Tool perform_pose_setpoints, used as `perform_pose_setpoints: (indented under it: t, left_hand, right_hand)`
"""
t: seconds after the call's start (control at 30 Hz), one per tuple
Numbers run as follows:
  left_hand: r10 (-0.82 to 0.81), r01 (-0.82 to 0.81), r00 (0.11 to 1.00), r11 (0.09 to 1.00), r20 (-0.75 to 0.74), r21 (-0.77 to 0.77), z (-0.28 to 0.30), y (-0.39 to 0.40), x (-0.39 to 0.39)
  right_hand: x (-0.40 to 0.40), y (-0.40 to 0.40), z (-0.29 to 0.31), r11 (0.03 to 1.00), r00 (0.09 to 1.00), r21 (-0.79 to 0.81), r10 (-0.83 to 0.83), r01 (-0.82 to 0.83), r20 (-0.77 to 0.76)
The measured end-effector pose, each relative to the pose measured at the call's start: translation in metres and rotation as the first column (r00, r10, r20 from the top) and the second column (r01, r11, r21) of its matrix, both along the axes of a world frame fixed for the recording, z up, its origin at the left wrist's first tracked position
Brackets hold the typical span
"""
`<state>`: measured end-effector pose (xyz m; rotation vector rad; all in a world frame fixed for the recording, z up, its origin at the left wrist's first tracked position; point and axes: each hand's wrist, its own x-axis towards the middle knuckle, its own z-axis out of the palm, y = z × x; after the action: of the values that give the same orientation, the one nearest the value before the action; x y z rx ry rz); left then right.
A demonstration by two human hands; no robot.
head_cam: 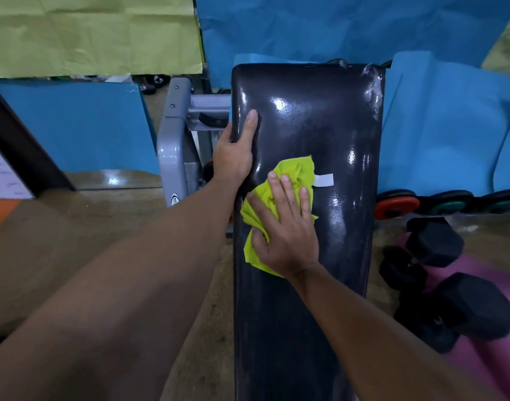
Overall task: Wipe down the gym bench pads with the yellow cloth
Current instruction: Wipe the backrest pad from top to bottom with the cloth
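R hand (288, 235) flat, fingers spread, pressing cloth (291, 175) onto black pad (320, 134), approx mid-pad, nearer its L side. White tag (324, 180) pokes out of cloth's R edge. L hand (236, 151) grips pad's L edge, thumb on top, fingers wrapped under. Dumbbells (450, 285) on floor R of pad. Grey frame (175, 140) at L, further back. Blue sheets (349, 27) behind.

dumbbells (450, 282): black, on the floor, right of the bench
weight plates (396, 205): standing in a row against blue mats (438, 134)
metal frame (175, 140): grey, left side
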<state>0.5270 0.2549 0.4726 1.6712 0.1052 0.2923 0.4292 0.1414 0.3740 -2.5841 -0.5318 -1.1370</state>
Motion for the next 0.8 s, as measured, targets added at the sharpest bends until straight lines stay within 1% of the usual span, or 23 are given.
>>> perform_pose_setpoints:
  t: [0.13, 0.2, 0.27, 0.37, 0.43, 0.6, 0.63, 0.73, 0.8]
  left_hand:
    - [-0.084, 0.084, 0.994, 0.996, -0.076, -0.005, -0.019, 0.005, -0.012]
    - [-0.102, 0.1, 0.99, 0.995, -0.102, -0.022, -0.032, 0.005, -0.017]
    - [-0.069, 0.066, 0.992, 0.997, -0.109, -0.031, -0.035, 0.004, -0.02]
    - [-0.008, 0.006, 0.995, 1.0, -0.099, -0.02, -0.033, 0.001, -0.021]
    - [0.015, -0.016, 0.996, 1.0, -0.089, -0.008, -0.034, -0.001, -0.02]
    - [0.039, -0.039, 0.997, 0.999, -0.066, -0.001, -0.034, 0.001, -0.019]
    - [0.047, -0.048, 0.997, 0.999, -0.063, -0.003, -0.035, 0.001, -0.02]
    - [0.066, -0.067, 0.996, 0.998, -0.059, -0.005, -0.038, -0.001, -0.021]
    - [0.077, -0.078, 0.995, 0.997, -0.06, -0.009, -0.037, -0.002, -0.022]
  right_hand:
    - [-0.001, -0.003, -0.004, 1.0, 0.999, -0.025, -0.005, 0.004, -0.036]
    - [-0.003, -0.009, -0.007, 0.999, 1.0, -0.047, 0.002, -0.003, -0.026]
    - [-0.005, -0.015, -0.009, 1.0, 1.0, -0.022, -0.016, 0.016, -0.004]
    - [0.001, -0.015, -0.002, 0.984, 0.989, 0.104, -0.144, 0.144, -0.009]
    - [0.005, -0.011, 0.002, 0.973, 0.981, 0.127, -0.193, 0.193, -0.017]
    - [0.0, -0.032, -0.002, 0.997, 0.997, 0.009, -0.074, 0.074, -0.009]
    - [0.001, -0.037, -0.001, 0.996, 0.997, 0.02, -0.082, 0.082, -0.012]
    - [0.007, -0.034, 0.008, 0.976, 0.984, 0.124, -0.176, 0.178, -0.027]
    - [0.007, -0.025, 0.01, 0.973, 0.983, 0.138, -0.18, 0.184, -0.038]
